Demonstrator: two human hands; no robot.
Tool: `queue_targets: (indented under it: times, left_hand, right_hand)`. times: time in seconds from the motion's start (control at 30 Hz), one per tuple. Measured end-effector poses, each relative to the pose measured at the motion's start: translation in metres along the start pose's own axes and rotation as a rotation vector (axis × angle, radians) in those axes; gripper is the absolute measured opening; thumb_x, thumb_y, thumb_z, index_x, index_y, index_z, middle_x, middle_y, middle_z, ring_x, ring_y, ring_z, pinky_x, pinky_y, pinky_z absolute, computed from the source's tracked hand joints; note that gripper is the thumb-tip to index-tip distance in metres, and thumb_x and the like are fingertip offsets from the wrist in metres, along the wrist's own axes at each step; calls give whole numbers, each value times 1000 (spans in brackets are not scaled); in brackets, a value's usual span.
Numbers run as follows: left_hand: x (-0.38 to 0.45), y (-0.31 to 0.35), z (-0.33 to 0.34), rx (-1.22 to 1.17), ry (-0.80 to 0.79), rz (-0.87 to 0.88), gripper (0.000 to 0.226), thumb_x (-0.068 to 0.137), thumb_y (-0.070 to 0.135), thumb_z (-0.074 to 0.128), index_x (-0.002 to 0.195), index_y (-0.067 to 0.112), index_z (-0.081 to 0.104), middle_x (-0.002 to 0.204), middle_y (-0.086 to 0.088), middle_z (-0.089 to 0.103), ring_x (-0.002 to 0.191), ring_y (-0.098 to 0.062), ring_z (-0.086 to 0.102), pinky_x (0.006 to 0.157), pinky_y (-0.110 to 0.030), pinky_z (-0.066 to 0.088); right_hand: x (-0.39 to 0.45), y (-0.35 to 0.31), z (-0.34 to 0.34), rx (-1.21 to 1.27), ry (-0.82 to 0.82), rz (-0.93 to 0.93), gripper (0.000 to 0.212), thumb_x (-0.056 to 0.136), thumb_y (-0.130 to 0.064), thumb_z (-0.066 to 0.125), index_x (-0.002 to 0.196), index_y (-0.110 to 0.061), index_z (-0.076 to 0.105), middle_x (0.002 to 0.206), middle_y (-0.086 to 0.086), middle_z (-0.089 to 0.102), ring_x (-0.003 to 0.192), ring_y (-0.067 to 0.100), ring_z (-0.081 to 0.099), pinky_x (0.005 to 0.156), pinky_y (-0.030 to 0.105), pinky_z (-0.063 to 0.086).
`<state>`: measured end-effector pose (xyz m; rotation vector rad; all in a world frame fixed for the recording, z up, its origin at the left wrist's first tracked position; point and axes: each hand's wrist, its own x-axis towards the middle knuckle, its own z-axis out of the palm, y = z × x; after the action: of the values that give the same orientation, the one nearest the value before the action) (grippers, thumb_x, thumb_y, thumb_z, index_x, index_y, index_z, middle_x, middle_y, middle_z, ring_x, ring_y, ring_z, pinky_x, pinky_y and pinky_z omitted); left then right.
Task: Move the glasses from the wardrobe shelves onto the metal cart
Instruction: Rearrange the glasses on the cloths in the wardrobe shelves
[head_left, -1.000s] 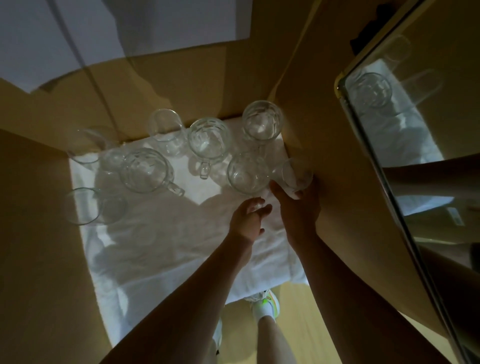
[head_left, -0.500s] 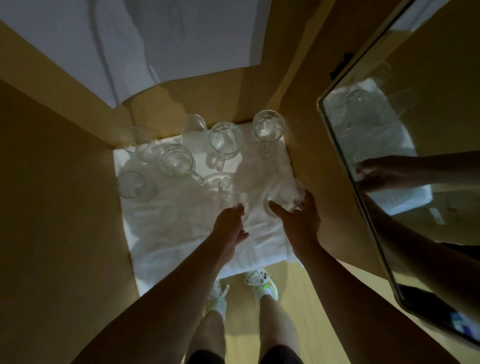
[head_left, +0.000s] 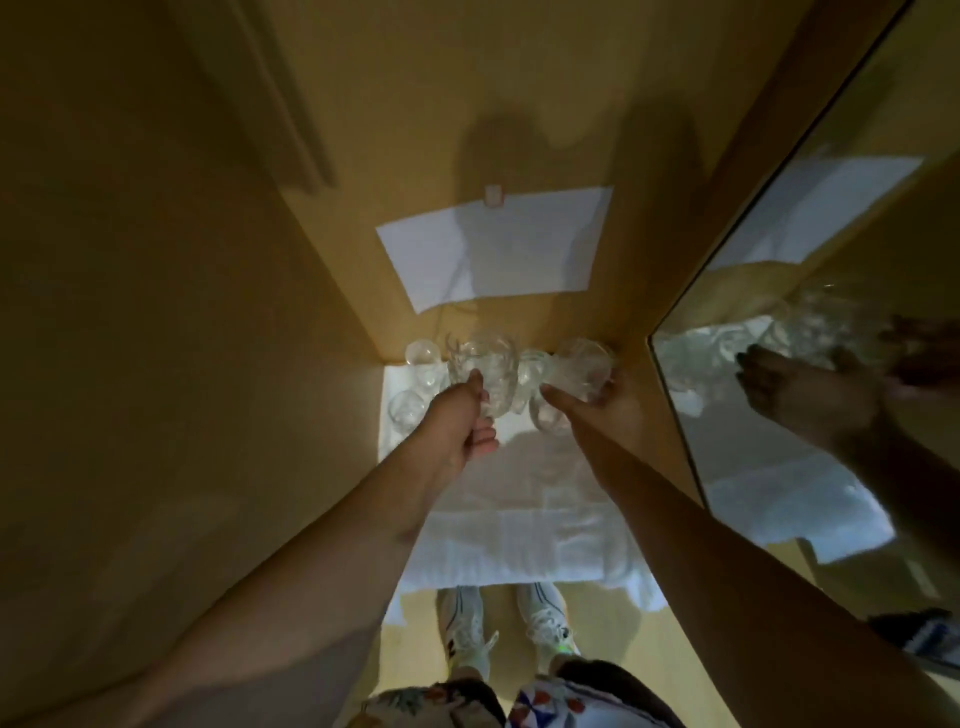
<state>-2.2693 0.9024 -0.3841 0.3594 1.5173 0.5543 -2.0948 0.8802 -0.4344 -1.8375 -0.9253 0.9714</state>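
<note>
Glasses: clear, blurred; left hand (head_left: 457, 426) grips one glass (head_left: 485, 371), right hand (head_left: 608, 410) grips another (head_left: 576, 371).
Unclear: shapes of the remaining glasses (head_left: 415, 382) behind.

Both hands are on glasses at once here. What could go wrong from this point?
1. The left hand and right hand each hold a glass close together, so the two could knock as they lift.
2. More glasses stand crowded just behind on the white cloth; a lifted glass could clip one and tip it.
3. The frame is dim and blurred, so neither grip can be judged secure; a slip seems possible.
</note>
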Motion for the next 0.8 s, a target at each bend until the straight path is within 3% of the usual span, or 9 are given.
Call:
queue_targets:
  times: [0.07, 0.13, 0.23, 0.3, 0.43, 0.57, 0.7, 0.8]
  left_hand:
    - [-26, 24, -3, -17, 13, 66, 36, 105, 48, 46, 82, 21, 48, 61, 1, 39, 54, -15, 37, 72, -32, 48]
    - [-48, 44, -8, -25, 44, 144, 35, 105, 47, 48, 83, 20, 49, 60, -1, 46, 54, -16, 41, 66, -32, 49]
    - [-78, 69, -19, -58, 77, 226, 33, 104, 48, 49, 92, 17, 53, 66, -5, 56, 57, -17, 49, 67, -33, 54]
    - [-98, 86, -24, -74, 105, 275, 32, 103, 48, 50, 93, 17, 53, 73, -7, 55, 59, -18, 52, 68, -34, 55]
    - [-135, 110, -26, -132, 154, 404, 34, 105, 39, 48, 78, 18, 53, 66, -4, 60, 68, -19, 54, 79, -36, 54]
    - [-169, 115, -29, -186, 170, 453, 32, 102, 38, 46, 76, 20, 45, 78, -9, 57, 69, -22, 54, 65, -32, 53]
    - [-203, 114, -33, -188, 162, 528, 29, 105, 39, 45, 82, 21, 48, 72, -7, 59, 64, -21, 54, 63, -31, 52]
    - [-225, 111, -36, -172, 147, 574, 34, 104, 41, 45, 76, 22, 45, 72, -7, 57, 64, -21, 53, 62, -32, 53]
  right_hand:
    - [11, -27, 0, -15, -32, -59, 88, 46, -75, 86, 113, -22, 66, 103, -7, 74, 96, 12, 71, 89, 39, 58]
    - [13, -58, -1, -27, -43, -112, 85, 47, -78, 84, 111, -27, 65, 100, -10, 74, 94, 13, 71, 87, 40, 58]
    - [8, -101, -2, 75, -112, -146, 75, 56, -57, 90, 119, -28, 59, 107, -9, 69, 102, 15, 68, 92, 38, 56]
    - [7, -130, -3, 154, -116, -179, 81, 54, -57, 88, 124, -32, 56, 112, -11, 64, 108, 16, 63, 98, 43, 54]
    - [3, -181, -8, 274, -127, -252, 74, 64, -46, 92, 128, -33, 57, 110, -14, 61, 110, 16, 60, 96, 44, 55]
    - [-11, -213, -17, 316, -126, -349, 75, 68, -48, 90, 133, -29, 58, 106, -11, 60, 104, 16, 59, 94, 38, 54]
    - [-31, -235, -30, 292, -152, -383, 85, 59, -70, 78, 132, -37, 53, 115, 1, 58, 105, 20, 60, 92, 39, 53]
    - [-47, -246, -36, 326, -137, -413, 72, 66, -63, 81, 127, -35, 54, 113, 3, 58, 103, 21, 60, 90, 39, 52]
